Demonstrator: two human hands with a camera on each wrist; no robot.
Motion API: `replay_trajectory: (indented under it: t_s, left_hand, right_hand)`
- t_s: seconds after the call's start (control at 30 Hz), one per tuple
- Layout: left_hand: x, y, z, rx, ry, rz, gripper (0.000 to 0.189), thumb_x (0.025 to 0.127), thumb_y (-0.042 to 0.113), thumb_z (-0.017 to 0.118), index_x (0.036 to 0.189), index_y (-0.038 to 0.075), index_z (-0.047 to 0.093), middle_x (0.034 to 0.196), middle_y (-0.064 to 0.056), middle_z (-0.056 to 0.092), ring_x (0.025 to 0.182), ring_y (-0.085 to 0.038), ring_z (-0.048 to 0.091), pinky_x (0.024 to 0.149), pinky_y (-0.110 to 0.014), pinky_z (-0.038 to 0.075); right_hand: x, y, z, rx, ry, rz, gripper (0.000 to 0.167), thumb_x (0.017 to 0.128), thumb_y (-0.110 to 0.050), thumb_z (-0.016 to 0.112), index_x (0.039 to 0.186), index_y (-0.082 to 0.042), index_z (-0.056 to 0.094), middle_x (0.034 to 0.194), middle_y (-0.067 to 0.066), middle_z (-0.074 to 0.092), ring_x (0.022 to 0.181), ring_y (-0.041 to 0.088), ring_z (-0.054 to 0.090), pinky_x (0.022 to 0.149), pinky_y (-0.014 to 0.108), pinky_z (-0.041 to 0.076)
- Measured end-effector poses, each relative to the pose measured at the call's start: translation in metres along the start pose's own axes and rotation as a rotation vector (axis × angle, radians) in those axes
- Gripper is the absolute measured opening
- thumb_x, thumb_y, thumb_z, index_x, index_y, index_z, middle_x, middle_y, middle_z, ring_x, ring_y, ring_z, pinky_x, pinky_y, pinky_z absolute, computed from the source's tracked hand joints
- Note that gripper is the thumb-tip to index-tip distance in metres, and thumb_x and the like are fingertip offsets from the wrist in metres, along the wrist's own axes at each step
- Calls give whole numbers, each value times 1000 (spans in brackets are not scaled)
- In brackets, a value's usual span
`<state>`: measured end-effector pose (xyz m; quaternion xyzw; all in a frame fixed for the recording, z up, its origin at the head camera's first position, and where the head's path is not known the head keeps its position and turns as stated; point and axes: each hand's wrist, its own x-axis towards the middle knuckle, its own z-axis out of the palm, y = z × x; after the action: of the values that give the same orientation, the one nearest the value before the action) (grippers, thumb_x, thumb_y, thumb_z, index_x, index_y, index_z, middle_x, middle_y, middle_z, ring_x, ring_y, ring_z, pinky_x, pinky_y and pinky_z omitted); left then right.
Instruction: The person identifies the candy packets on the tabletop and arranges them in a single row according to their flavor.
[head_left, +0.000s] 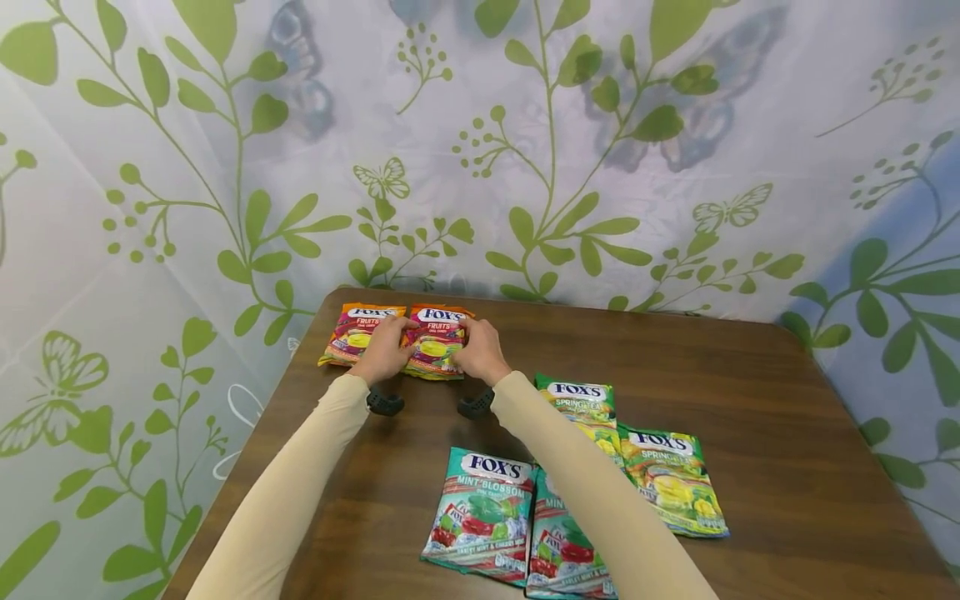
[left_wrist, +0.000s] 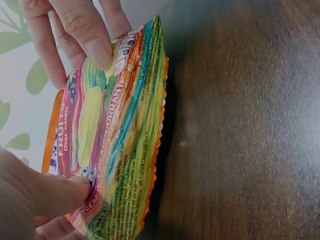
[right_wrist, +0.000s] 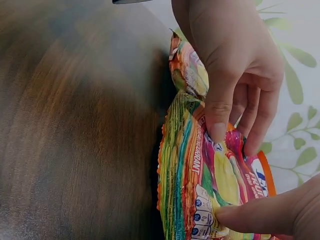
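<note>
Both hands are at the far left of the table, on a red and orange bag of Fox's Fruits candy [head_left: 435, 343]. My left hand [head_left: 385, 352] grips its left edge, thumb pressed on the printed front, as the left wrist view shows. On the right edge my right hand [head_left: 482, 352] holds the same bag, its thumb [right_wrist: 250, 215] lying over the front. A second Fruits candy bag [head_left: 351, 340] lies just to the left, partly behind the left hand. The held bag's back is hidden.
Two green Spring Tea candy bags [head_left: 671, 479] lie right of centre, one partly under the right sleeve [head_left: 592, 475] in this view. Nearer are two teal Mint Blossom bags [head_left: 480, 521], side by side. A leaf-patterned curtain [head_left: 480, 167] hangs behind the wooden table [head_left: 712, 358].
</note>
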<state>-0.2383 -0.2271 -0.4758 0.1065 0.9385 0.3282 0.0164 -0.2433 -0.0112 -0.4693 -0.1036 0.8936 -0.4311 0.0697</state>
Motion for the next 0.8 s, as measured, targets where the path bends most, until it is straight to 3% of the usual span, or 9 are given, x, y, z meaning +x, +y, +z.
replay_trajectory:
  t_s: [0.33, 0.8]
  left_hand:
    - [2, -1, 5, 18, 14, -28, 41, 106, 0, 68, 145, -11, 60, 142, -34, 50, 130, -49, 51, 108, -59, 46]
    - [1, 0, 12, 49, 6, -84, 43, 108, 2, 66, 149, -9, 57, 152, -34, 44, 144, -51, 45, 122, -61, 36]
  right_hand:
    - [7, 7, 4, 0, -6, -8, 77, 87, -2, 86, 157, 4, 55, 136, 23, 58, 117, 32, 52, 109, 49, 49]
    - [9, 14, 9, -17, -41, 3, 75, 94, -5, 82, 160, 6, 49, 149, 28, 51, 131, 38, 50, 117, 51, 44]
